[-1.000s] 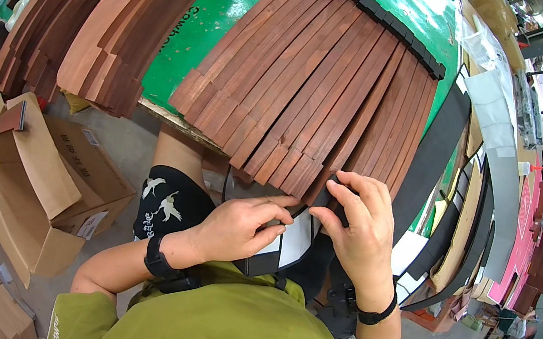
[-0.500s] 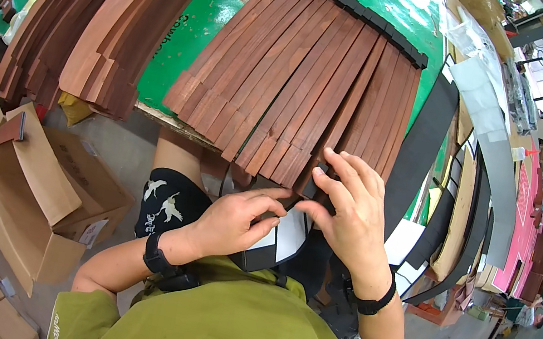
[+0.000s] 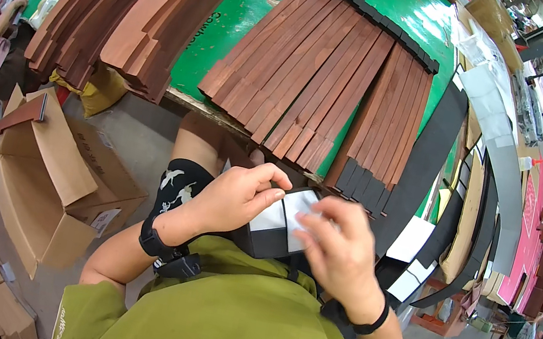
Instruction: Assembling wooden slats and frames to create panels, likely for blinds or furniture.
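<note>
Left hand (image 3: 226,198) curled, thumb and forefinger tips close together, a worker in an olive-green shirt (image 3: 238,316) bends to a piece of black sheeting with white panels (image 3: 268,220) held close at the waist. Right hand (image 3: 341,251), blurred, reaches over the sheeting's other side; whether either hand pinches anything cannot be told. Just beyond, reddish-brown wooden slats (image 3: 304,66) lie side by side on a green tabletop (image 3: 193,58), black blocks (image 3: 374,18) lining their far ends. Black end pieces (image 3: 361,185) cover the near ends of several slats at right.
</note>
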